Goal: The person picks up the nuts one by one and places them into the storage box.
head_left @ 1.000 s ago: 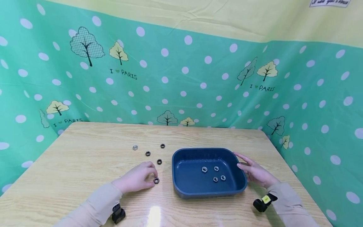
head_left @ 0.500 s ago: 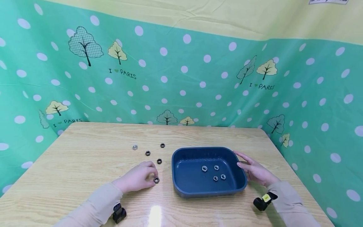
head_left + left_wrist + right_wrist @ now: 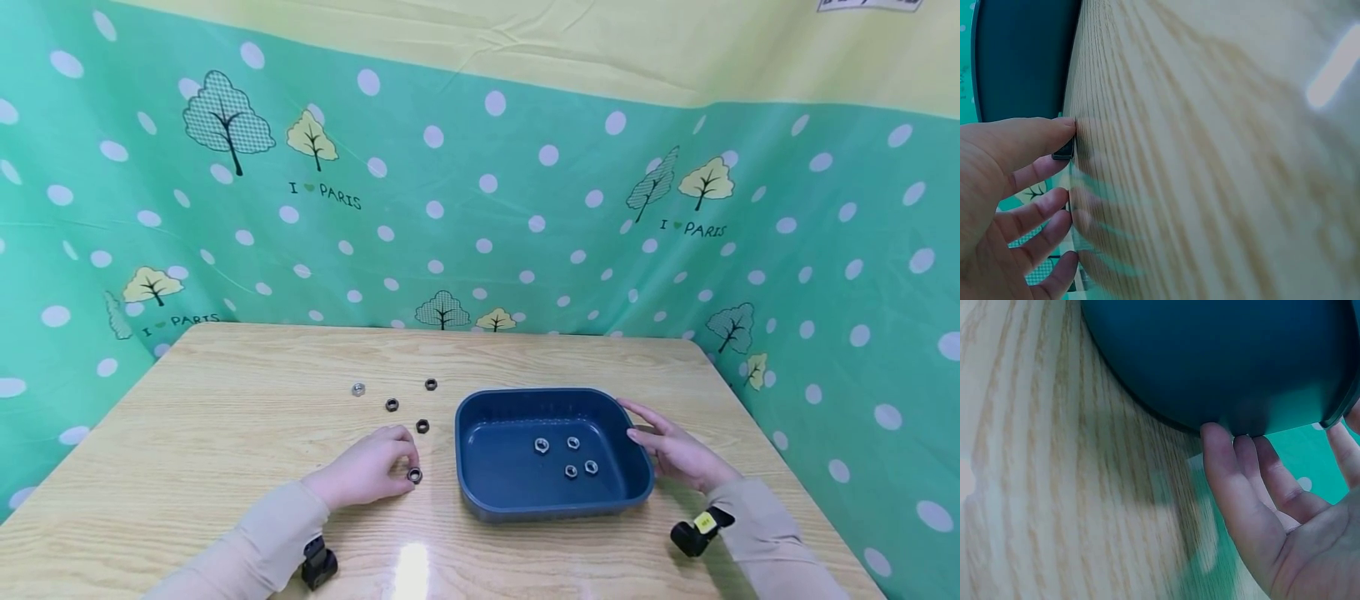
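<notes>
With thumb and index finger, my left hand pinches a dark hex nut at the table surface, left of the blue plastic bin. In the left wrist view the nut shows as a dark edge under the thumb, while the other fingers touch the table. My right hand holds the bin's right wall. One digit lies over the rim, and other fingertips touch the outer wall low down in the right wrist view. Several silvery nuts lie inside the bin.
Behind my left hand lie three dark nuts, the nearest nut close to the bin, and a silvery nut farther left. All rest on the wood-grain table. A green and yellow printed curtain hangs behind and at both sides.
Almost nothing differs. The head view shifts very slightly; my left hand stays on the dark nut and my right hand stays on the bin.
</notes>
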### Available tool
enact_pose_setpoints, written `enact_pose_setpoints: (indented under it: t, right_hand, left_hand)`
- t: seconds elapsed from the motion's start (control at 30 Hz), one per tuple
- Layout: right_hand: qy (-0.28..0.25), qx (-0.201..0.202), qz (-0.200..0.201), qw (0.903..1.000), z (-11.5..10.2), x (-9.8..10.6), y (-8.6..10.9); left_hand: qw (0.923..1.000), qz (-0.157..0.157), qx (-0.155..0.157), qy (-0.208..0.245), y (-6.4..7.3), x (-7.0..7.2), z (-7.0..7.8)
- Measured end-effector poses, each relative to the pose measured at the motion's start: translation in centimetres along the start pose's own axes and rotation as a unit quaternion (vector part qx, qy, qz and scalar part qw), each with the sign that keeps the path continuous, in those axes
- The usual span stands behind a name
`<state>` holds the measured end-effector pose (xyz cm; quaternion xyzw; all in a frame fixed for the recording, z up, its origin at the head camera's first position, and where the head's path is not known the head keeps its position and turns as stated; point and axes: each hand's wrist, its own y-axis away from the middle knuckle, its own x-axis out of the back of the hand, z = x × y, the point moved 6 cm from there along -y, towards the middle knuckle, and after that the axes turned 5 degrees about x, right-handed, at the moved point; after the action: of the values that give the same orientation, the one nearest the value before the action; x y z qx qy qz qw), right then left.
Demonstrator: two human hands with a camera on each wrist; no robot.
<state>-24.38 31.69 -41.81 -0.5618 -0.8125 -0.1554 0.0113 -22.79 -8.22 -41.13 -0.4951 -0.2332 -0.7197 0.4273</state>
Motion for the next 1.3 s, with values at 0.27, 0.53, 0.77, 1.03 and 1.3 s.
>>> enact_pose_setpoints:
  t: [0.27, 0.53, 0.77, 1.03, 1.3]
  right_hand:
    - [0.001, -0.002, 0.006, 1.0000, 0.02, -0.03, 0.01]
    - [0.000, -0.004, 0.008, 1.0000, -0.02, -0.11, 0.11]
    - [0.004, -0.008, 0.016, 0.9998, 0.06, -0.04, 0.00]
    - [0.003, -0.013, 0.019, 0.9997, 0.07, -0.07, 0.00]
    - [0.003, -0.010, 0.016, 0.9998, -0.08, -0.10, 0.07]
  left_hand:
    - [0.9999, -0.004, 0.005, 0.010, -0.07, -0.07, 0.16]
    - [0.9998, -0.010, -0.004, 0.019, -0.10, 0.07, 0.52]
    - [0.9978, -0.026, -0.001, 0.061, -0.28, 0.05, 0.39]
    - [0.9953, -0.033, 0.010, 0.090, -0.28, 0.37, 0.34]
    - [0.9963, -0.019, 0.015, 0.083, -0.44, 0.76, 0.09]
